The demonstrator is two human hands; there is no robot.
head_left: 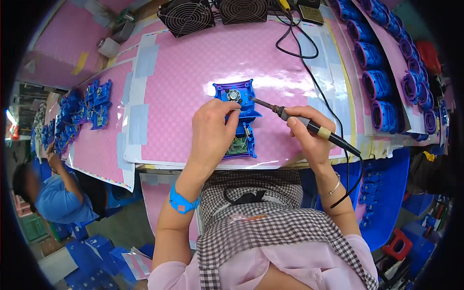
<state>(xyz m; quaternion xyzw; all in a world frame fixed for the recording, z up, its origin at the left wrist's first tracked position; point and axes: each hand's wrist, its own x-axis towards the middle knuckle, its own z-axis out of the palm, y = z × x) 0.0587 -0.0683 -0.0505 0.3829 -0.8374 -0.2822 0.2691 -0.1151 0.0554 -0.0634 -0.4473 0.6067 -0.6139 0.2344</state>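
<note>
A blue plastic housing [248,112] lies on the pink-covered bench in front of me. A round speaker [234,95] sits in its far half, and a green circuit board [238,145] shows in its near half. My left hand [211,128] rests over the left side of the housing, thumb and fingertips pinched together just below the speaker. Whatever they pinch is hidden. Held like a pen, a soldering iron [309,125] is in my right hand [311,137]. Its tip points left and reaches the housing's right edge beside the speaker.
Two black fans [187,18] [243,9] stand at the bench's far edge. A black cable [319,79] runs down the right side. Rows of blue housings [376,84] line the right. More housings with wires [96,104] lie left, near a person in blue [63,193]. A blue bin [394,193] stands lower right.
</note>
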